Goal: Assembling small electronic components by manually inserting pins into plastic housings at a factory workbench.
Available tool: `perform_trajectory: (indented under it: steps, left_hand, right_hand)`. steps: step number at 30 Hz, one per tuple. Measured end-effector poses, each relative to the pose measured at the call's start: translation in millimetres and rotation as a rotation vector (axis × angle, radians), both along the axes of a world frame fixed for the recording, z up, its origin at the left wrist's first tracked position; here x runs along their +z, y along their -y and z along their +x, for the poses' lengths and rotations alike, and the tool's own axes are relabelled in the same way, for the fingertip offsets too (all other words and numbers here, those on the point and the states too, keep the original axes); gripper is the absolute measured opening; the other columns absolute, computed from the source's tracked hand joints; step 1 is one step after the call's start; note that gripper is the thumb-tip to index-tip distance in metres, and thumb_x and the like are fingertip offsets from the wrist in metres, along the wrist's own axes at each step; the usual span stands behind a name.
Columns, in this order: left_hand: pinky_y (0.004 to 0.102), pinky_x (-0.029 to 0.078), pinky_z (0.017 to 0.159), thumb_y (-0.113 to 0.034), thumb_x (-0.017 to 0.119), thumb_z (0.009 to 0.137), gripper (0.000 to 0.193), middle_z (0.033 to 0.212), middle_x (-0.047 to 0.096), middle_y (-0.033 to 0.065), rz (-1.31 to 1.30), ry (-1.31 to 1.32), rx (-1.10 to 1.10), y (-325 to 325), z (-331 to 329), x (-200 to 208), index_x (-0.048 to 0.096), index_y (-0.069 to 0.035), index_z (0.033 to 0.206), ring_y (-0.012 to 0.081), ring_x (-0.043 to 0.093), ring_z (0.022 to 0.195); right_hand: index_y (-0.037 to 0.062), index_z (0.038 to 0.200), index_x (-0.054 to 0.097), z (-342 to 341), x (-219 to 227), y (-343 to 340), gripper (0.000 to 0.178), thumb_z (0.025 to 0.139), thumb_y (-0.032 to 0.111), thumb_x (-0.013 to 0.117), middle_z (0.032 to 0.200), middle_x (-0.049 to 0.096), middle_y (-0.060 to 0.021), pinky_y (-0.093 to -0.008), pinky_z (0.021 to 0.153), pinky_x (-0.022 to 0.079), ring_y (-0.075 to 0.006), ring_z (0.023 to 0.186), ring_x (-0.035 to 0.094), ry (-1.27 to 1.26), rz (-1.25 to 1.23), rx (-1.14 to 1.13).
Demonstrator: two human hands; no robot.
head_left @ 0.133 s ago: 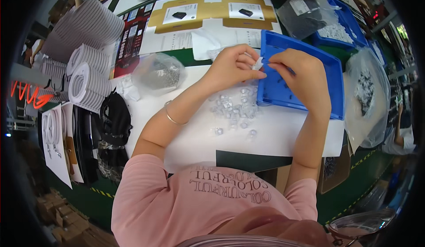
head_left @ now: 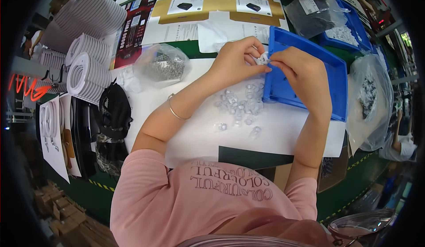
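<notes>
My left hand [head_left: 239, 60] is closed, pinching a small white plastic part [head_left: 263, 59] between thumb and fingers. Against that part's right side come the pinched fingertips of my right hand [head_left: 303, 70]; whatever they grip is too small to make out. Both hands are raised by the left edge of a blue tray [head_left: 344, 94], with the right one over it. A few tiny dark pieces seem to lie on the tray floor. Just below my left hand, several small clear plastic pieces [head_left: 239, 105] are scattered on the white sheet [head_left: 195, 134].
Left of my hands rests a clear bag of small metal pieces [head_left: 167, 68]. Stacks of white rings [head_left: 86, 79] and a black bundle [head_left: 116, 114] line the left side. Flattened gold-and-white boxes [head_left: 217, 8] lie beyond. Plastic bags [head_left: 369, 96] and another blue bin [head_left: 343, 32] stand right.
My right fingertips have come in from a small gap to meet the white part in my left hand. The whole view has shifted slightly.
</notes>
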State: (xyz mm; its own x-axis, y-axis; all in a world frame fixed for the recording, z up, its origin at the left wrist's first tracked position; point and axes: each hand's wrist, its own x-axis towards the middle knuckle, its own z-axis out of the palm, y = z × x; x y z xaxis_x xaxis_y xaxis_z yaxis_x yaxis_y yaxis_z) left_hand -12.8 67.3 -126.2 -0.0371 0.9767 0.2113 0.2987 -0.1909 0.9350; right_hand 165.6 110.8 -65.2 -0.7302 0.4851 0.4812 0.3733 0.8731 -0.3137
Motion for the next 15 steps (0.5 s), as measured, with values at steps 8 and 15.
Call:
perform_trajectory:
  steps: [8,15]
  left_hand:
    - [0.0233,0.051,0.064,-0.015,0.081,0.063,0.038,0.084,0.065,0.0094,0.015,0.043,0.007,-2.3,-0.5,-5.5,0.064,-0.003,0.094,0.0127,0.064,0.07]
    - [0.0233,0.052,0.071,-0.001,0.064,0.081,0.024,0.095,0.065,0.0096,-0.298,0.425,-0.254,-0.2,-2.8,11.8,0.056,0.002,0.103,0.0136,0.064,0.081]
  right_hand:
    - [0.0075,0.08,0.063,-9.8,-9.4,-2.3,0.011,0.07,0.005,0.059,0.071,0.058,-0.006,-0.033,0.056,0.046,-0.0236,0.067,0.059,0.067,0.163,-0.024]
    - [0.007,0.078,0.064,-4.5,-7.3,-6.3,0.01,0.07,0.003,0.059,0.072,0.06,-0.0063,-0.0321,0.058,0.047,-0.0236,0.069,0.06,0.072,0.129,-0.026]
